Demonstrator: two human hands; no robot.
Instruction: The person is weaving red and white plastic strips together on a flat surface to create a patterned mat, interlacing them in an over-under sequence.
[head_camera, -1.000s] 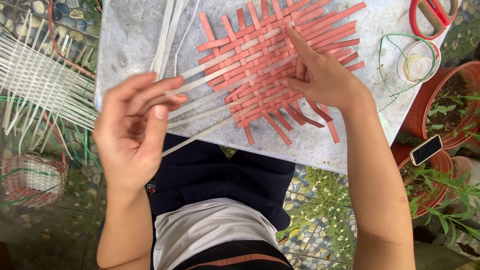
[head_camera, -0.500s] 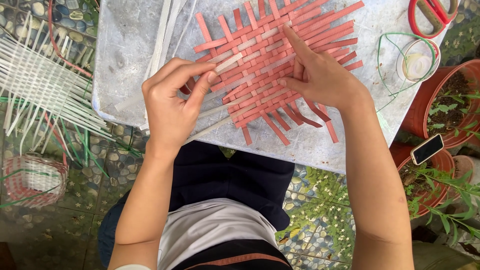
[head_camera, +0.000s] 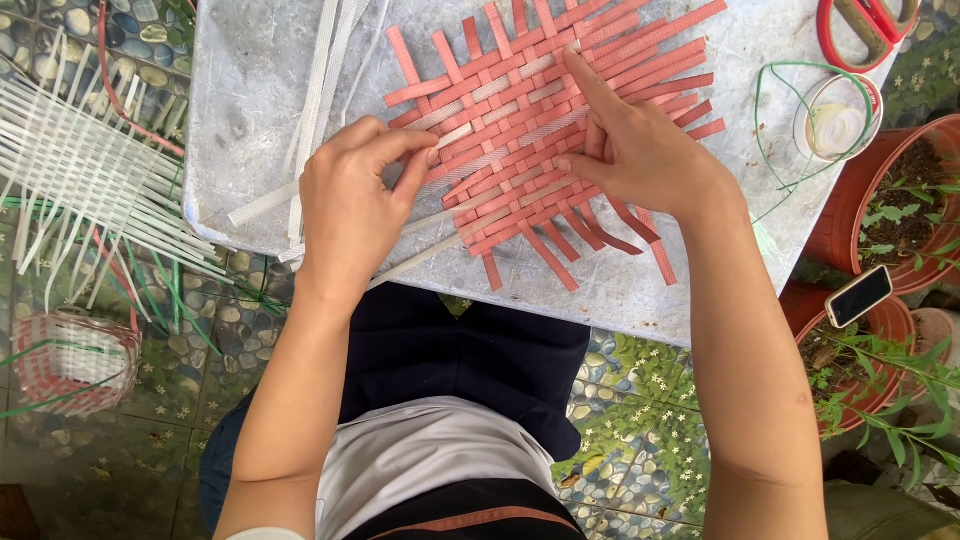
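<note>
A flat mat woven of red strips, with a few pale grey strips running through it, lies on a grey stone table. My left hand sits at the mat's left edge, thumb and fingers pinched on the end of a pale grey strip. My right hand lies flat on the mat's right part, index finger stretched up over the weave, fingers apart and pressing down. Loose red strip ends curl under its wrist.
Loose white strips lie at the table's left. Red scissors and a tape roll with green wire sit at the right. Potted plants and a phone stand right; a white woven piece and small basket lie on the floor.
My left hand has come from off the table's near edge up to the mat's left side and pinched a grey strip. The right hand has stayed pressed on the weave.
</note>
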